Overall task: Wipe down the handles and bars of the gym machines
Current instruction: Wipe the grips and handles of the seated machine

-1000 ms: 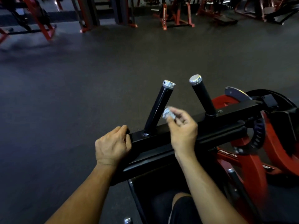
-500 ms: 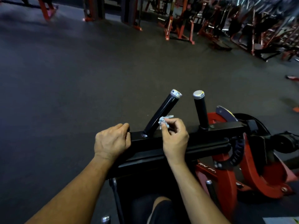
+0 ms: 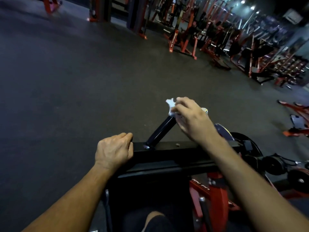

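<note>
Head view: a black and red gym machine (image 3: 209,195) is seen from above, with both bare forearms reaching forward over it.
Left hand: the left hand (image 3: 113,151) is laid over the left end of the black crossbar (image 3: 167,153); its fingers are curled over the far edge, so the bar is gripped.
Right hand: the right hand (image 3: 190,118) is raised above the crossbar, at the upper end of the slanted black handle (image 3: 160,131). A small white wipe (image 3: 170,104) is pinched in its fingers and pressed against the top of that handle.
Handle: it is fixed to the crossbar near the left hand and tilted up and to the right; its upper end is hidden by the wipe and the hand.
Second handle: only a bit of a silvery cap (image 3: 205,111) is seen past the right hand; the rest is covered.
Wipe: crumpled, partly sticking out to the left of the fingertips.
Floor: dark rubber flooring (image 3: 75,81) is spread around the machine.
Background: rows of red-framed machines (image 3: 234,47) are seen at the far right, blurred.
</note>
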A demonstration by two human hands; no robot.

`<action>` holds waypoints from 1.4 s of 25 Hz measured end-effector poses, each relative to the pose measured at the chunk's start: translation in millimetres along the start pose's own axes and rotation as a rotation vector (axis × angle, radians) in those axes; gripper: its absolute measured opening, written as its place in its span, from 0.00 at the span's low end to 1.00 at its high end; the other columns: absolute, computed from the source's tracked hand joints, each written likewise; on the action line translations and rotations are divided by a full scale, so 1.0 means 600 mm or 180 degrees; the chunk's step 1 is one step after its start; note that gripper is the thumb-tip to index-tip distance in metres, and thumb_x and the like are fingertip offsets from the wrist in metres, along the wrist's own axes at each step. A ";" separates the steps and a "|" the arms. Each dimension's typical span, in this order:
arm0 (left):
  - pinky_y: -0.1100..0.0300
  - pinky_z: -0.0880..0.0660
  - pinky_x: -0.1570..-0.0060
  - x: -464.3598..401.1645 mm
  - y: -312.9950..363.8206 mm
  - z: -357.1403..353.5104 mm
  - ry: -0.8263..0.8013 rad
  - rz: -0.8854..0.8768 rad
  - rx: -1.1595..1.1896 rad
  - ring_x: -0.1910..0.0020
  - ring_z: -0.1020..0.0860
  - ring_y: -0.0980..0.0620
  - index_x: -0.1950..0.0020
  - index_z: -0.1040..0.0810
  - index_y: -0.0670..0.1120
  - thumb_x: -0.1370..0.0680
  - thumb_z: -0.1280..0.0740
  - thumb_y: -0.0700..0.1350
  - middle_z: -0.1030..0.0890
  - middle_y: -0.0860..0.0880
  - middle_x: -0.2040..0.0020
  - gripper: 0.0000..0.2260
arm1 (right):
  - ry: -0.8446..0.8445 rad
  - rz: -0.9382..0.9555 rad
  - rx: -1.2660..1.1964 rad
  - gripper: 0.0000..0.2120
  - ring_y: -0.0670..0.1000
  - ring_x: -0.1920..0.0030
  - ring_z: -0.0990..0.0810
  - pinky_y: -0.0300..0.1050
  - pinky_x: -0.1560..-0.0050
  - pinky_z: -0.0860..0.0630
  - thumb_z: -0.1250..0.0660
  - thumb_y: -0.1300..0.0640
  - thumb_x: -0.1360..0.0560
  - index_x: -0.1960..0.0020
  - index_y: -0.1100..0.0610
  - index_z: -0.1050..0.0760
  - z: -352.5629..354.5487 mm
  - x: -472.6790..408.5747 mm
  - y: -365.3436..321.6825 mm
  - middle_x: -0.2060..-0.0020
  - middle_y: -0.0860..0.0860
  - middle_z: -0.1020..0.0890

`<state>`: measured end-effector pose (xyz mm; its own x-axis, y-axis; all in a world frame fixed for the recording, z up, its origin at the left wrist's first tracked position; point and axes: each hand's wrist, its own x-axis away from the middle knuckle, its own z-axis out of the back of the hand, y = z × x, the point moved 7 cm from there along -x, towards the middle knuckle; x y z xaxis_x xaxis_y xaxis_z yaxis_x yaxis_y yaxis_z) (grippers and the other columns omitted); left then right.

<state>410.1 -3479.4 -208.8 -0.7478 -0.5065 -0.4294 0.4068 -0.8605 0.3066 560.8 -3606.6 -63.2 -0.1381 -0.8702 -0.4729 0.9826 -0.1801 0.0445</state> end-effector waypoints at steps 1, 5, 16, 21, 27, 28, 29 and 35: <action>0.62 0.42 0.73 0.000 0.000 0.000 0.0012 -0.0004 -0.0008 0.72 0.22 0.49 0.64 0.26 0.49 0.26 0.43 0.51 0.24 0.52 0.69 0.11 | -0.0563 0.0174 0.0147 0.04 0.55 0.50 0.19 0.49 0.34 0.30 0.33 0.61 0.23 0.51 0.55 0.20 -0.009 -0.026 0.014 0.51 0.51 0.19; 0.62 0.45 0.73 0.000 -0.003 0.000 0.0055 0.0037 -0.0015 0.73 0.22 0.48 0.65 0.26 0.48 0.27 0.43 0.51 0.24 0.52 0.70 0.11 | -0.2477 -0.0024 0.0400 0.04 0.50 0.53 0.18 0.49 0.49 0.22 0.31 0.49 0.23 0.52 0.46 0.18 -0.046 -0.091 0.035 0.60 0.43 0.17; 0.60 0.41 0.73 -0.001 -0.009 -0.003 0.0071 0.0073 0.0060 0.72 0.21 0.47 0.64 0.24 0.48 0.29 0.38 0.47 0.23 0.51 0.69 0.06 | -0.3972 -0.0027 -0.0194 0.07 0.42 0.58 0.16 0.42 0.55 0.22 0.23 0.47 0.28 0.53 0.49 0.14 -0.212 -0.084 -0.069 0.60 0.43 0.13; 0.60 0.37 0.75 -0.002 -0.004 0.004 0.0117 0.0032 0.0048 0.72 0.21 0.47 0.65 0.25 0.48 0.28 0.39 0.48 0.23 0.51 0.69 0.07 | -0.4079 -0.0451 -0.0177 0.04 0.40 0.65 0.19 0.39 0.62 0.24 0.23 0.49 0.27 0.54 0.49 0.13 -0.125 -0.139 0.028 0.62 0.43 0.13; 0.61 0.38 0.74 -0.001 -0.005 0.001 0.0099 0.0024 0.0037 0.72 0.21 0.47 0.64 0.25 0.48 0.29 0.34 0.46 0.23 0.51 0.69 0.04 | -0.2812 -0.1113 -0.0841 0.03 0.47 0.57 0.15 0.47 0.49 0.19 0.27 0.57 0.23 0.53 0.53 0.14 -0.033 -0.149 0.111 0.58 0.51 0.12; 0.61 0.38 0.74 0.000 -0.004 0.001 0.0098 0.0013 0.0027 0.72 0.21 0.47 0.64 0.24 0.48 0.29 0.34 0.46 0.23 0.51 0.69 0.04 | -0.2332 -0.1401 -0.1256 0.04 0.50 0.56 0.16 0.48 0.49 0.19 0.29 0.58 0.22 0.51 0.55 0.14 -0.024 -0.135 0.123 0.56 0.55 0.12; 0.61 0.39 0.74 0.000 -0.003 0.003 0.0114 0.0000 0.0020 0.72 0.21 0.47 0.63 0.24 0.48 0.29 0.34 0.46 0.23 0.52 0.69 0.04 | -0.1778 -0.1736 -0.1769 0.06 0.52 0.55 0.17 0.49 0.50 0.19 0.31 0.59 0.20 0.49 0.57 0.15 -0.021 -0.109 0.131 0.53 0.57 0.13; 0.62 0.38 0.73 -0.001 0.000 0.005 0.0150 -0.0017 -0.0002 0.73 0.22 0.45 0.63 0.25 0.47 0.28 0.35 0.45 0.23 0.51 0.69 0.04 | 0.2011 -0.3285 -0.4127 0.10 0.54 0.43 0.18 0.53 0.45 0.18 0.37 0.63 0.17 0.47 0.56 0.17 -0.066 0.107 0.100 0.44 0.58 0.18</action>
<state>409.0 -3478.5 -205.7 -0.7243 -0.5040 -0.4705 0.4032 -0.8632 0.3038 616.0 -3655.2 -125.8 -0.9485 -0.2989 -0.1051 0.0361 0.2277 -0.9731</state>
